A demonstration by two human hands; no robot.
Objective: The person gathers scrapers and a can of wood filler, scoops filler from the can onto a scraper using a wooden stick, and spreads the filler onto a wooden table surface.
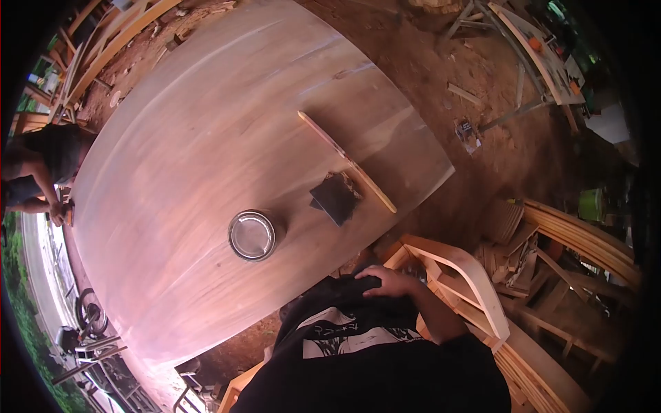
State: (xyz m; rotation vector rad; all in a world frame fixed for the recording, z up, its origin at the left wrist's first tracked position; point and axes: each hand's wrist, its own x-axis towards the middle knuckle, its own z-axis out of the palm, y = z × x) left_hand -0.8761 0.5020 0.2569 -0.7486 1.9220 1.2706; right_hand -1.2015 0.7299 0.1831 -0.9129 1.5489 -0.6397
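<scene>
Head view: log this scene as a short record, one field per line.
Surface: large wooden panel, pale and dusty-looking
Container: round container with a shiny rim, on the panel
Sheets: dark sheets, between container and stick
Stick: thin wooden stick, lying flat beyond the sheets
Right hand: right hand at the front of the black shirt; grip unclear
Left hand: not in view
Co-worker: one person's hand at the panel's far-left edge

A tin and dark sheets on a wooden panel
The tin (pixel 252 235), dark sheets (pixel 335 199) and a slim stick (pixel 348 160) share the panel (pixel 172 172); a right hand (pixel 387 281) is over a black shirt (pixel 385 378).
</scene>
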